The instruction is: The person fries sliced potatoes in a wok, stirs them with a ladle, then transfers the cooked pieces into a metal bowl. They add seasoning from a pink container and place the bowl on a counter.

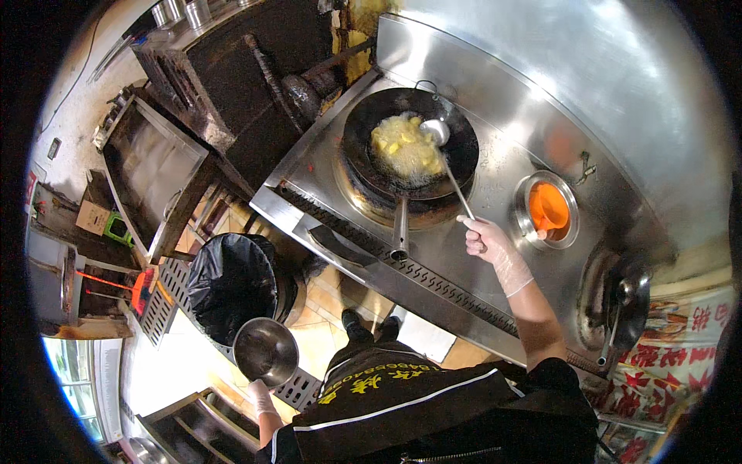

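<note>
My right hand (490, 246), in a clear thin glove, grips the handle of a metal ladle (436, 132). The ladle's bowl rests inside a black wok (359, 124), at the right edge of yellow pieces of food (403, 142) that bubble in liquid. The wok sits on a stove burner, its hollow metal handle (400, 229) pointing towards me. Low on the left, my left hand (261, 391), also gloved, holds a steel bowl (266, 352) by its rim. The bowl looks empty and is beside a bin. The fingers under its rim are partly hidden.
A bin lined with a black bag (232, 290) stands left of the stove (493, 191). Right of the wok are a metal pot (571, 226) with an orange plastic item (548, 206) in it and a second wok (635, 301) with a ladle. A metal cart (153, 168) stands at left.
</note>
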`<action>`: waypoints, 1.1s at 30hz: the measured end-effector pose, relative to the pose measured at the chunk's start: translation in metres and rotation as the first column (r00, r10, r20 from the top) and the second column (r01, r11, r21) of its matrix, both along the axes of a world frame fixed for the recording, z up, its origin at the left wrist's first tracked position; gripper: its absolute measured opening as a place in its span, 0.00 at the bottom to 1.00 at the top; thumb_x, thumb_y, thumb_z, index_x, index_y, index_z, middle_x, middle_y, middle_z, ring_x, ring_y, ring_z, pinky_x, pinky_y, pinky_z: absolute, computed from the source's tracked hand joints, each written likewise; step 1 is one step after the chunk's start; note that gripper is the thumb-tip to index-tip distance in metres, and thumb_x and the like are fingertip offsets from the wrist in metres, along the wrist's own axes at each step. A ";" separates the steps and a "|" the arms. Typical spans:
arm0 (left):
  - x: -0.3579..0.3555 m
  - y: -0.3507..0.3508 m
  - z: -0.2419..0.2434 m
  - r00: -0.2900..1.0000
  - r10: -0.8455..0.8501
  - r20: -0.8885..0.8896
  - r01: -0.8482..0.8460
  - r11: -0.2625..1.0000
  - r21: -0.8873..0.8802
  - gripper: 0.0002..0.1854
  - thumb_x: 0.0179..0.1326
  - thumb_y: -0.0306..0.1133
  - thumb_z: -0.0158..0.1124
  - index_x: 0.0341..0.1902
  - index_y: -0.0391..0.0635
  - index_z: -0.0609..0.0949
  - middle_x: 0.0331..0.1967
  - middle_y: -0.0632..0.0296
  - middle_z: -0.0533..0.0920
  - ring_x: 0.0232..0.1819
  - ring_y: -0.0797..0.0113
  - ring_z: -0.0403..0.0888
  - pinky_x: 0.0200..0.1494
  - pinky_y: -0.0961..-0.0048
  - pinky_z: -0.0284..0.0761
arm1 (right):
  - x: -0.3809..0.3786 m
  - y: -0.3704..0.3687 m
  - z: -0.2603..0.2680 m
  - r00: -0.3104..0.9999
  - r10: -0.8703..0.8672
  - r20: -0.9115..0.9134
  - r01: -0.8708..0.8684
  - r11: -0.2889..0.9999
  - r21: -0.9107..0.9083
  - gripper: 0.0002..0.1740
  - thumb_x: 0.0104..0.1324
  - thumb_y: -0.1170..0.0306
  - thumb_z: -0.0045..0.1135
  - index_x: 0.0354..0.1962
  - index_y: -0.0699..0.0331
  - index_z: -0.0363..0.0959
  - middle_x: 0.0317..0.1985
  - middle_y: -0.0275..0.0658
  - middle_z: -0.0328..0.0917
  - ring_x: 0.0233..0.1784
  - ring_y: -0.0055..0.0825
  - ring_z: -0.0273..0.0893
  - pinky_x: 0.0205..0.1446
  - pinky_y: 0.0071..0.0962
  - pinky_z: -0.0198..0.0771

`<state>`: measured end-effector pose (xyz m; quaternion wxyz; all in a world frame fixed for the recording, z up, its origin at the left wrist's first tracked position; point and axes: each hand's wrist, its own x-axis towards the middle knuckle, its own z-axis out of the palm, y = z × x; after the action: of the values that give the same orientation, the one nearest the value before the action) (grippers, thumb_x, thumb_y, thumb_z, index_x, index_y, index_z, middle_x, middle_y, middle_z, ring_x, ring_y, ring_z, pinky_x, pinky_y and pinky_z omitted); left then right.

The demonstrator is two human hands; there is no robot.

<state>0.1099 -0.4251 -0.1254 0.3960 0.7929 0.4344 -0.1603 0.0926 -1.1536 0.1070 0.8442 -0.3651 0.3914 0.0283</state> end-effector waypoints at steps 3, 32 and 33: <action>0.017 -0.005 -0.002 0.994 0.095 0.057 -0.089 0.991 -0.099 0.15 0.49 0.27 0.46 0.34 0.27 0.76 0.22 0.45 0.79 0.17 0.53 0.78 0.16 0.61 0.75 | -0.008 0.010 0.021 0.995 0.091 0.047 -0.087 0.992 -0.097 0.14 0.66 0.67 0.52 0.47 0.62 0.69 0.14 0.25 0.57 0.12 0.12 0.52 0.12 0.16 0.45; 0.080 0.006 -0.041 0.976 -0.197 -0.092 0.194 0.980 -0.040 0.24 0.48 0.26 0.45 0.52 0.35 0.72 0.39 0.40 0.78 0.29 0.42 0.80 0.22 0.55 0.83 | -0.028 0.021 0.069 0.903 -0.096 -0.420 -0.310 0.530 -0.789 0.20 0.63 0.69 0.53 0.53 0.63 0.69 0.16 0.25 0.60 0.11 0.13 0.55 0.11 0.17 0.52; 0.081 0.005 -0.039 0.985 -0.163 -0.053 0.157 0.982 -0.100 0.24 0.48 0.26 0.45 0.52 0.35 0.72 0.39 0.39 0.78 0.29 0.42 0.80 0.22 0.56 0.83 | -0.025 0.021 0.063 0.917 -0.085 -0.390 -0.256 0.626 -0.737 0.19 0.64 0.69 0.52 0.53 0.63 0.69 0.15 0.25 0.59 0.11 0.13 0.54 0.11 0.17 0.51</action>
<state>0.1905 -0.4202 -0.1645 0.4061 0.8002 0.3727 -0.2362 0.0672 -1.1325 0.1698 0.5068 -0.6973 0.5060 -0.0300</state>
